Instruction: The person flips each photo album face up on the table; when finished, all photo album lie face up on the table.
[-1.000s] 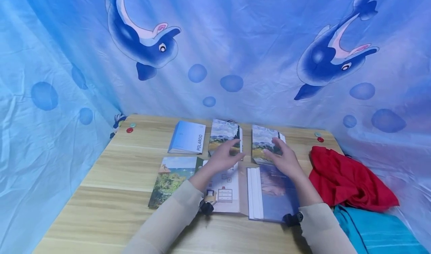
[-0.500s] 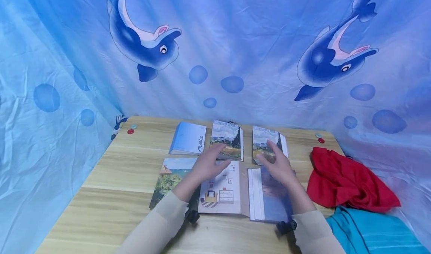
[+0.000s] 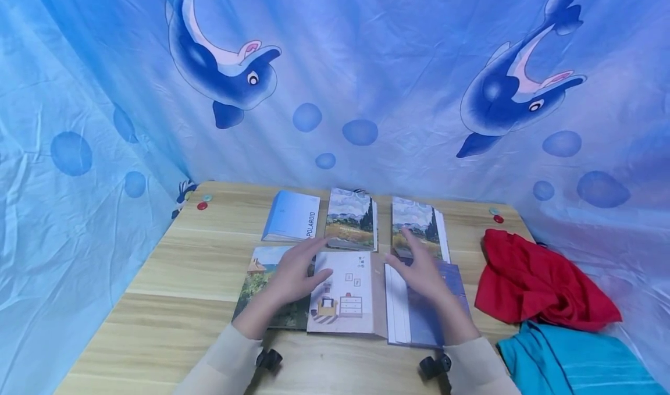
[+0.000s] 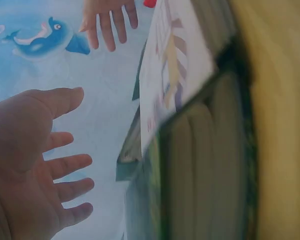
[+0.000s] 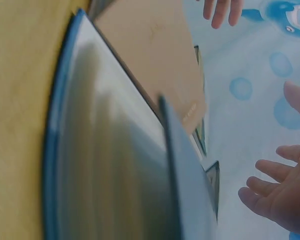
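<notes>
1. Far behind the room-drawing book, to its left, a red button and a mint button sit at the corner of the wooden table.
2. Behind-left of the room-drawing book lies the blue POLAROID book; directly behind it, the left wheat-field book; behind-right, the right wheat-field book, partly crossed in the head view by an index finger.
3. Well to its right, the red cloth lies heaped, with the teal cloth nearer the person. The dolphin-printed curtain hangs behind it all.
4. Just left of the room-drawing book, the garden-painting book lies below the left hand, which hides part of it.
5. The room-drawing book itself lies between the hands; the left thumb crosses its left side in the head view.
6. Just to its right, the purple-blue book lies below the right hand, which hides part of it.
7. Left of the room-drawing book's middle, the left hand hovers, apart from the books, fingers extended, thumb wide, holding nothing.
8. To the right, the right hand mirrors it: raised, fingers forward, thumb spread, grasping nothing.
</notes>
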`<state>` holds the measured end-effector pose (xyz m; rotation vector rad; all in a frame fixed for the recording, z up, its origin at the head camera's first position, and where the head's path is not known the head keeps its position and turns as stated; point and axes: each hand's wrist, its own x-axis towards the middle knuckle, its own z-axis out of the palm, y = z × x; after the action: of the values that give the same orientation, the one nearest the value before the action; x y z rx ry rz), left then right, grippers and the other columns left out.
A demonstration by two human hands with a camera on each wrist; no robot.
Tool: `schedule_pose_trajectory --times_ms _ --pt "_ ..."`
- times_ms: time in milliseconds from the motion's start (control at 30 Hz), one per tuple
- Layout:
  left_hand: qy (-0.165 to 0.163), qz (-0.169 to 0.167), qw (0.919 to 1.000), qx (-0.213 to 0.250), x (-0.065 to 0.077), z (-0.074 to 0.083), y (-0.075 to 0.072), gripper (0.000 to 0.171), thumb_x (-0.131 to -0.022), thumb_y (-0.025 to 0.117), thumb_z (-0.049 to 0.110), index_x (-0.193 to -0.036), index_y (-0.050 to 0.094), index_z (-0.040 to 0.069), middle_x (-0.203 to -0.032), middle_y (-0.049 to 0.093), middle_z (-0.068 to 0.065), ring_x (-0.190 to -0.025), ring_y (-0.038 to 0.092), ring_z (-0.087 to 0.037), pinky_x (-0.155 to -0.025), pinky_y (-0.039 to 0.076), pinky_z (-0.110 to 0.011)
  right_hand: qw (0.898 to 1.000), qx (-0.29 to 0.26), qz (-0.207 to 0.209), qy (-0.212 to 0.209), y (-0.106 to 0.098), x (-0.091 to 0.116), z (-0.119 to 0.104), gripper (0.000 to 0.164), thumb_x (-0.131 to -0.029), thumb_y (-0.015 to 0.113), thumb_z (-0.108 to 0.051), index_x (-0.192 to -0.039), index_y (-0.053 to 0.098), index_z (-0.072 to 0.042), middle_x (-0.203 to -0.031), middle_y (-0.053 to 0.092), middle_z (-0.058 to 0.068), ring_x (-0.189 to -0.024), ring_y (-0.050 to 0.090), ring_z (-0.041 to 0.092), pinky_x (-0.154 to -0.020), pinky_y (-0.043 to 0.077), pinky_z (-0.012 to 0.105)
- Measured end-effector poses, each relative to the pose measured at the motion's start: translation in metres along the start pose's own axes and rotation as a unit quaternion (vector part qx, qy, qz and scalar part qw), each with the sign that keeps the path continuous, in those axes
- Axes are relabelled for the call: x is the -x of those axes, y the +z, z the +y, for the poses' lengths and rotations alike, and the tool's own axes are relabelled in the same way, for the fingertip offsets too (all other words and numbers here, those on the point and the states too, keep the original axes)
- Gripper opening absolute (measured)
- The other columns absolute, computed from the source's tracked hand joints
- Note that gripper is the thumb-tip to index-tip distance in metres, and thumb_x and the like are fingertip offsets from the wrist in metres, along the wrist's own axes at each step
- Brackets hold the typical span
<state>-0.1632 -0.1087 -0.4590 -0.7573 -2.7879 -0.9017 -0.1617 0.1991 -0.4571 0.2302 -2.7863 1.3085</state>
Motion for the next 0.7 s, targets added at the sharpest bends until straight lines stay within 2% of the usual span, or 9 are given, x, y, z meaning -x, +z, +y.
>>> schedule_pose_trajectory --times_ms 100,300,533,700 --pt "-0.015 0.009 0.9999 -0.001 0.012 -0.004 -0.004 0.069 -0.093 0.074 0.034 -0.15 0.048 0.006 -0.152 0.049 -0.017 -0.142 0.041 -0.039 -0.117 0.031 -0.06 1.0 0.0 -0.004 -0.001 0.007 0.0 -0.002 0.086 -0.096 0.068 -0.045 -0.161 0.025 -0.011 -0.163 0.029 0.018 -0.148 0.027 0.043 -0.118 0.023 0.064" --pt "-0.024 0.038 0.999 0.001 0.03 -0.015 -0.009 0.068 -0.092 0.075 0.035 -0.15 0.048 0.01 -0.153 0.047 -0.016 -0.142 0.042 -0.036 -0.116 0.031 -0.062 1.0 -0.012 -0.009 -0.012 0.018 0.0 -0.007 0.086 -0.095 0.07 -0.043 -0.161 0.026 -0.012 -0.162 0.03 0.019 -0.147 0.027 0.044 -0.118 0.022 0.065" --pt "-0.037 0.044 0.9983 -0.011 0.053 -0.026 -0.014 0.067 -0.092 0.075 0.037 -0.147 0.052 0.005 -0.153 0.046 -0.018 -0.143 0.039 -0.038 -0.115 0.031 -0.062 0.999 -0.019 -0.016 -0.031 0.033 0.004 -0.016 0.083 -0.093 0.072 -0.043 -0.159 0.032 -0.011 -0.161 0.033 0.021 -0.146 0.029 0.046 -0.115 0.023 0.068" --pt "-0.066 0.044 0.9965 0.027 0.068 -0.033 -0.014 0.066 -0.092 0.075 0.035 -0.146 0.052 0.005 -0.156 0.042 -0.018 -0.145 0.036 -0.04 -0.116 0.029 -0.063 0.998 -0.031 -0.022 -0.047 0.049 0.008 -0.025 0.079 -0.092 0.074 -0.039 -0.154 0.04 -0.005 -0.156 0.04 0.022 -0.142 0.038 0.043 -0.115 0.03 0.062"
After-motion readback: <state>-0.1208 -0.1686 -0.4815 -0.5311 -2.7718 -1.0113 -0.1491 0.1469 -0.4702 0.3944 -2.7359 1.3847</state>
